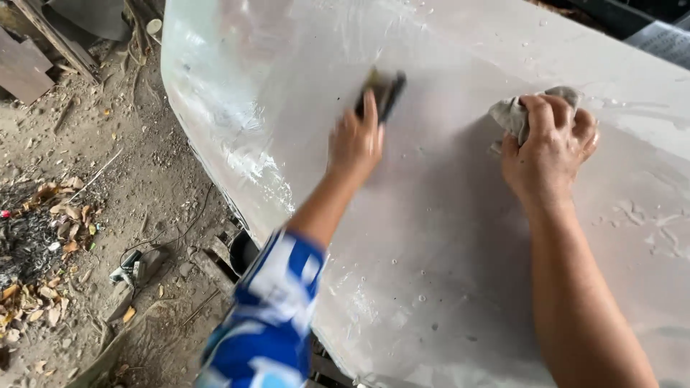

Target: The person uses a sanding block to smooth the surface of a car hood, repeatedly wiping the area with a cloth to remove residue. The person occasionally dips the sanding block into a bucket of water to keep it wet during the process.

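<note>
Two bare hands on a large pale grey, wet-looking vehicle body panel (pixel 445 237). Left hand (pixel 356 144), motion-blurred, fingers together and curled over a dark flat sanding block (pixel 381 90), pressing it against the panel near the upper middle. Blue-and-white sleeve (pixel 269 316) on the left forearm, also blurred. Right hand (pixel 550 151) further right on the same panel, well apart from the left, fingers clenched around a crumpled grey cloth rag (pixel 514 111), part of it sticking out past the knuckles and touching the surface. Streaks and smears visible on the panel at lower right and along the glossy left edge. Dirt ground (pixel 144 187) to the left with dry brown leaves (pixel 50 215), scrap wood (pixel 25 68) at the top left corner.
</note>
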